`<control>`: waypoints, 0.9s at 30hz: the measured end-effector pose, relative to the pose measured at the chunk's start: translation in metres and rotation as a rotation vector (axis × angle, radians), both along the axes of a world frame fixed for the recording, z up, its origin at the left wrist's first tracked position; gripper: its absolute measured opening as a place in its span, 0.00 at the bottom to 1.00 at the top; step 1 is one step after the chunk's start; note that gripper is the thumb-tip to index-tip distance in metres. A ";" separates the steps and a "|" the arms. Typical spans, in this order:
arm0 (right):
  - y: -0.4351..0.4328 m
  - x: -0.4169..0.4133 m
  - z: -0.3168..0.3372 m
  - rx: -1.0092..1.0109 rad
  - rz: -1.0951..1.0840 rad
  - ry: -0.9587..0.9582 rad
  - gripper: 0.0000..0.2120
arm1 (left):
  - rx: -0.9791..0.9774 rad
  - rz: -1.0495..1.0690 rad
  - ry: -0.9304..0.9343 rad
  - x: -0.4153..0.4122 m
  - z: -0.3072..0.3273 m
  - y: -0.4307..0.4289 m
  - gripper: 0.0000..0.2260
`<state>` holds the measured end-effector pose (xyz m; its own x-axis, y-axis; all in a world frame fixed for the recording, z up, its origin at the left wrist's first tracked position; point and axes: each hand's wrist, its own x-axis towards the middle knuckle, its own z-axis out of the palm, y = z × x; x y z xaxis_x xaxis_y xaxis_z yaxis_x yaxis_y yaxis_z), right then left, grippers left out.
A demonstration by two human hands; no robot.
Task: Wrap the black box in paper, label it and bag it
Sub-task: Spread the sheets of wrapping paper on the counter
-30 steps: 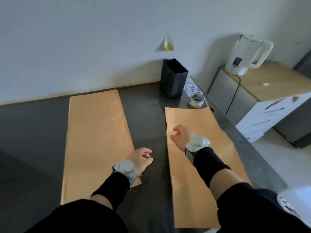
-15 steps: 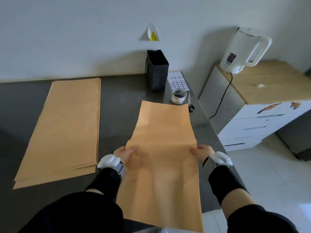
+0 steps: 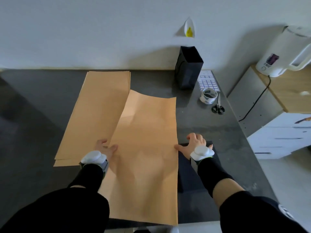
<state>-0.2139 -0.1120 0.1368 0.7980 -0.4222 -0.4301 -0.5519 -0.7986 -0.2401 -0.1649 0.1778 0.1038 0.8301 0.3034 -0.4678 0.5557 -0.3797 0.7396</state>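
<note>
A single brown paper sheet (image 3: 148, 148) lies lengthwise in front of me, its left edge overlapping a stack of brown paper (image 3: 94, 115) and its far end curling up slightly. My left hand (image 3: 104, 147) holds the sheet's left edge with the thumb on top. My right hand (image 3: 195, 143) is spread over the black box (image 3: 188, 172), which lies flat just right of the sheet; only its thumb tip touches the sheet's right edge. A black paper bag (image 3: 188, 73) stands upright at the back, by the wall.
A white label sheet (image 3: 208, 83), a tape roll (image 3: 208, 96) and black scissors (image 3: 218, 108) lie right of the bag on the dark table (image 3: 33, 115). Beyond the table's right edge stands a cabinet (image 3: 286, 91) bearing a white kettle (image 3: 284, 52).
The sheet has moved left so that it now overlaps the paper stack. The black box has come into view under my right hand, whose fingers have left the sheet's edge.
</note>
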 end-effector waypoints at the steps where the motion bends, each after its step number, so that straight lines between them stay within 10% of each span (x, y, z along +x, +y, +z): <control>1: 0.009 0.002 -0.004 -0.025 0.008 -0.025 0.31 | 0.139 -0.081 0.056 0.000 -0.006 0.008 0.36; 4: 0.024 -0.003 -0.013 -0.104 0.099 -0.097 0.35 | 0.612 -0.365 -0.049 -0.013 -0.023 0.009 0.30; 11: 0.061 -0.001 -0.038 -0.375 0.480 0.042 0.34 | 0.726 -1.013 -0.060 -0.039 -0.059 -0.024 0.46; 27: 0.002 -0.011 -0.009 0.014 -0.116 -0.335 0.31 | 0.768 -1.003 -0.168 -0.043 -0.055 -0.033 0.46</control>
<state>-0.2253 -0.1100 0.1280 0.8429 -0.5140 -0.1589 -0.5273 -0.7306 -0.4339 -0.2080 0.1443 0.0485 0.8834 -0.3440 -0.3183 -0.3012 -0.9370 0.1769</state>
